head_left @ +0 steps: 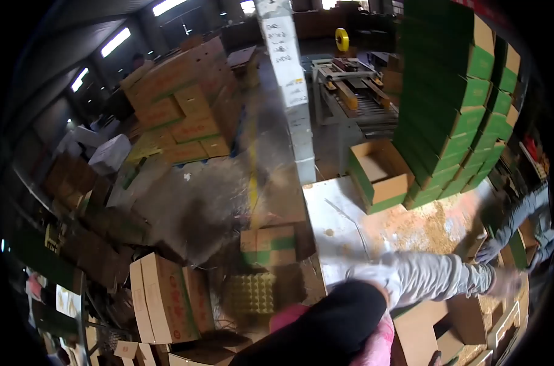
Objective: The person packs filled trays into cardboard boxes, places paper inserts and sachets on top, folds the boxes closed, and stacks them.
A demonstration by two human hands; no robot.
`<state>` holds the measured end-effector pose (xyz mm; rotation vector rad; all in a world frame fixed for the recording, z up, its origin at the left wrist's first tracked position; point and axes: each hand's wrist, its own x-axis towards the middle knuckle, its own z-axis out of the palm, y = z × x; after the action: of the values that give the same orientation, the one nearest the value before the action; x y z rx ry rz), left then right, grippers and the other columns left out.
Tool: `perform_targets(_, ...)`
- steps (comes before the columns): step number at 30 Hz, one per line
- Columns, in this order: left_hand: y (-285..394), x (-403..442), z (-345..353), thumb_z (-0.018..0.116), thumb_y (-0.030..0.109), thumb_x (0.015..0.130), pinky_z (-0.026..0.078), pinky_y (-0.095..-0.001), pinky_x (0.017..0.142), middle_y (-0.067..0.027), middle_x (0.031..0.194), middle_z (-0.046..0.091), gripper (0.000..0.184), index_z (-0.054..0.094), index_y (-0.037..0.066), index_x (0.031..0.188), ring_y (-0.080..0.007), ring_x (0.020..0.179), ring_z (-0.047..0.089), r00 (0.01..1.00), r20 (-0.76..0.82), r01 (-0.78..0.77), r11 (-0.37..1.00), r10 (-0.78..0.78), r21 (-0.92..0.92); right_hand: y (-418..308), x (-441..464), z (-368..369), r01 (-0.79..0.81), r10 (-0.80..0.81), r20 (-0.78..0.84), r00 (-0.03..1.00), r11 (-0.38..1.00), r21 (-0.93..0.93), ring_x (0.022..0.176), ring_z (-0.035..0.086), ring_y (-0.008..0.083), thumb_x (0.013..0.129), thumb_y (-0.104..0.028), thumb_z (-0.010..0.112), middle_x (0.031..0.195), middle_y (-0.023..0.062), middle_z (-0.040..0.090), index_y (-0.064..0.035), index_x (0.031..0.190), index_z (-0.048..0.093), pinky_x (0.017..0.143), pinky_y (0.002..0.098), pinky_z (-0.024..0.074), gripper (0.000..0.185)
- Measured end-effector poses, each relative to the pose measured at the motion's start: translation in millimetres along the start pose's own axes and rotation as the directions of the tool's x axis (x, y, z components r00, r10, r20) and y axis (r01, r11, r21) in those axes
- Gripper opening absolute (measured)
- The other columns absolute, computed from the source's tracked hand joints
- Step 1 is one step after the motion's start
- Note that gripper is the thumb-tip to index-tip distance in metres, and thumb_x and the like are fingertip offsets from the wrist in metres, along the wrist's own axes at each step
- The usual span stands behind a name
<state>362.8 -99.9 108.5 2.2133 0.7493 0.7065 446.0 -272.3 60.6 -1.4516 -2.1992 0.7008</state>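
My left arm, in a black upper sleeve and a whitish sleeve cover, stretches right across the work table (344,213). At its end my left hand (505,284) is smeared by motion, so its fingers cannot be read. It is beyond an open brown cardboard box (414,329) and close to a co-worker's gloved hand. At the bottom edge a dark fingertip (436,358), seemingly of my right hand, shows against that box; the rest is out of view. The co-worker's grey-sleeved arms (521,219) reach toward a green-sided carton (516,250) at the far right.
Tall stacks of green cartons (453,140) stand behind the table, with an open green carton (380,177) beside them. A white pillar (286,73) and a roller conveyor (374,116) are behind. Brown cartons (164,299) and egg trays (252,293) lie to the left.
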Motion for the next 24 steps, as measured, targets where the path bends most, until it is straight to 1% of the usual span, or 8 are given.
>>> perform_targets(3,-62,-64,19,0.072,0.033,0.069,0.045,-0.0356,0.085,-0.0265,0.115,0.052,0.099,0.013,0.001,0.141,-0.0328,0.104,0.053,0.871,-0.435,0.191,0.973,-0.228,-0.129,6,7,17,-0.088,0.095,-0.055,0.994,0.989,0.119,0.071,0.056,0.0172,0.072,-0.012,0.068,0.078,0.0029,0.06,-0.0064,0.088,0.059,0.07,0.0337,0.0437,0.019)
perform_targets(8,-112,-191,82,0.083,0.022,0.059,0.041,-0.0351,0.095,-0.0254,0.133,0.041,0.132,-0.02,0.01,0.141,-0.0288,0.114,0.051,0.779,0.072,0.506,0.555,-0.623,-0.66,33,3,25,-0.226,0.298,-0.169,0.939,0.91,0.348,0.068,0.055,0.0153,0.073,-0.013,0.069,0.076,0.0019,0.06,-0.0062,0.088,0.059,0.065,0.0315,0.0435,0.02)
perform_targets(12,-17,-222,40,0.079,0.021,0.065,0.039,-0.0349,0.097,-0.0202,0.131,0.044,0.116,-0.005,0.011,0.146,-0.0289,0.117,0.048,0.996,-0.027,0.079,0.992,-0.082,-0.103,83,-36,14,-0.306,0.534,-0.276,0.799,0.756,0.579,0.066,0.054,0.0139,0.074,-0.014,0.07,0.075,0.0011,0.059,-0.006,0.089,0.059,0.061,0.0297,0.0434,0.02)
perform_targets(16,-111,-320,101,0.056,0.026,0.088,0.045,-0.0404,0.089,-0.021,0.118,0.052,0.051,0.041,0.006,0.132,-0.0288,0.1,0.057,0.957,-0.06,-0.245,0.901,0.284,0.357,92,-108,13,-0.351,0.774,-0.288,0.565,0.541,0.764,0.064,0.053,0.0124,0.074,-0.016,0.07,0.074,0.0004,0.059,-0.0058,0.089,0.059,0.058,0.0279,0.0433,0.021)
perform_targets(18,-102,-259,74,0.055,0.023,0.088,0.046,-0.0346,0.077,-0.0135,0.1,0.056,0.037,0.05,0.005,0.12,-0.0239,0.086,0.057,0.962,0.145,0.268,0.904,-0.232,-0.333,45,-106,1,-0.389,0.788,-0.338,0.515,0.566,0.727,0.071,0.055,0.0158,0.076,-0.025,0.07,0.078,0.0055,0.059,-0.0021,0.094,0.057,0.064,0.0307,0.0457,0.032)
perform_targets(20,-88,-196,57,0.052,0.026,0.089,0.044,-0.0269,0.059,-0.0053,0.079,0.058,0.029,0.058,0.007,0.111,-0.0162,0.065,0.054,0.792,0.094,0.412,0.414,-0.604,-0.812,71,-144,20,-0.372,0.65,-0.572,0.5,0.758,0.536,0.088,0.059,0.0324,0.075,-0.039,0.068,0.098,0.0203,0.062,0.0008,0.109,0.053,0.078,0.0412,0.0456,0.054)
perform_targets(22,-97,-169,49,0.059,0.019,0.085,0.041,-0.0329,0.086,-0.0139,0.107,0.056,0.043,0.049,-0.004,0.121,-0.0239,0.098,0.053,0.9,-0.145,0.399,0.91,-0.412,-0.114,81,-127,14,-0.408,0.663,-0.466,0.585,0.738,0.538,0.096,0.055,0.036,0.077,-0.045,0.066,0.099,0.0219,0.059,0.0001,0.108,0.053,0.086,0.0391,0.0433,0.056)
perform_targets(24,-62,-149,57,0.062,0.01,0.082,0.034,-0.0354,0.1,-0.0189,0.123,0.052,0.05,0.045,-0.009,0.125,-0.0274,0.114,0.048,0.893,-0.245,0.448,0.789,-0.377,0.42,82,-193,-14,-0.463,0.393,-0.876,0.279,0.854,0.236,0.107,0.05,0.0353,0.08,-0.038,0.064,0.109,0.0229,0.054,-0.0009,0.114,0.049,0.091,0.0412,0.0406,0.053)
